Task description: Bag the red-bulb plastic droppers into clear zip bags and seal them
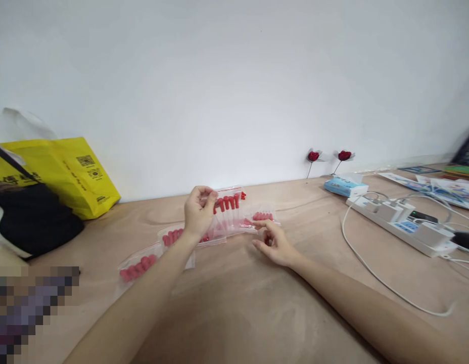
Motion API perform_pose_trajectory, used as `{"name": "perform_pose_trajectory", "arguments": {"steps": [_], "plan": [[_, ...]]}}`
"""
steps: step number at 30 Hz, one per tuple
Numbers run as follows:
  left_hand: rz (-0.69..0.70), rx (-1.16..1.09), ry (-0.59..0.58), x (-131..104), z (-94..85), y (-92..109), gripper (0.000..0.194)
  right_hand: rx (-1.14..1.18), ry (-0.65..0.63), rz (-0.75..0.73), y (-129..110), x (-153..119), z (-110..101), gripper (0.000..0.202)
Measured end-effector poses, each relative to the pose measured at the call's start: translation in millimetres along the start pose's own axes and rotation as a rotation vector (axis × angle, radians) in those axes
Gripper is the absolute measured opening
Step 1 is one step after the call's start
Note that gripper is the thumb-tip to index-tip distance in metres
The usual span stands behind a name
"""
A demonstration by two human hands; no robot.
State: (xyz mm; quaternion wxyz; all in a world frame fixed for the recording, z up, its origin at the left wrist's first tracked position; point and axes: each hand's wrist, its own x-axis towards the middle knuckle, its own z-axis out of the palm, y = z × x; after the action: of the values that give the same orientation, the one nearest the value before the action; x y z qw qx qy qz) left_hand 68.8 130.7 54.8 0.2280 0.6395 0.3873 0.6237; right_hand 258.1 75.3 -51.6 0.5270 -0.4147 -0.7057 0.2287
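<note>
Clear bag (pixel 229 221) of red-topped pieces (pixel 231 202), held up at the middle of the surface (pixel 234 308); we can't tell whether its lower edge touches down. We judge it light and floppy, the film thin and a bit slippery, the pieces inside stiffer and able to slide about. Best hold, we'd say: a pinch at a top corner or along the red-lined edge, clear of the pieces; squeezing the middle could bunch them.

Pieces lie side by side, red ends toward the wall (pixel 234 91), pale stems running down toward us. We read their long axis as roughly wall-to-person, leaning slightly right at the lower end. The red-lined edge is on the wall side.

Left hand (pixel 199 210): grip pinched on the bag's upper left part, thumb against fingers. Right hand (pixel 271 242): grip partly open, fingers curled, holding nothing we can see; fingertips by the lower right corner, contact unclear.

Around it we see more bags: right bag (pixel 263 216) just behind the right hand, middle bag (pixel 173 236) partly behind the left forearm, left bag (pixel 138 268) nearer us. Farther out: yellow bag (pixel 71 172) left, power strip (pixel 401 225) right.
</note>
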Motion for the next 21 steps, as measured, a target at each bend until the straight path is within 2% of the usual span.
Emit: {"name": "perform_pose_trajectory", "arguments": {"steps": [2, 5, 7, 9, 11, 13, 15, 17, 21], "plan": [[0.102, -0.029, -0.012, -2, 23.4, 0, 0.013, 0.155, 0.036, 0.083, 1, -6, -6, 0.044], [0.292, -0.043, -0.061, -11, 53.5, 0, 0.008, 0.362, 0.130, 0.136, 4, -1, -10, 0.057], [0.423, -0.013, -0.112, -21, 66.0, 0, 0.008, 0.427, 0.143, 0.151, 6, 6, -11, 0.052], [0.567, 0.018, -0.187, -32, 70.0, 0, 0.009, 0.407, 0.130, 0.143, 8, 11, -15, 0.035], [0.725, 0.014, -0.316, -44, 66.1, -2, 0.009, 0.322, 0.146, 0.081, 11, 11, -21, 0.024], [0.874, 0.008, -0.464, -55, 56.3, -6, 0.005, 0.223, 0.151, -0.020, 15, 8, -28, 0.023], [0.981, 0.063, -0.564, -66, 43.7, -12, 0.007, 0.164, 0.118, -0.095, 20, 3, -33, 0.026], [1.027, 0.172, -0.613, -74, 31.4, -20, 0.010, 0.104, 0.059, -0.112, 24, 0, -35, 0.025], [1.016, 0.326, -0.604, -81, 17.8, -37, 0.012, -0.107, -0.063, -0.097, 25, 0, -33, 0.017]]}}
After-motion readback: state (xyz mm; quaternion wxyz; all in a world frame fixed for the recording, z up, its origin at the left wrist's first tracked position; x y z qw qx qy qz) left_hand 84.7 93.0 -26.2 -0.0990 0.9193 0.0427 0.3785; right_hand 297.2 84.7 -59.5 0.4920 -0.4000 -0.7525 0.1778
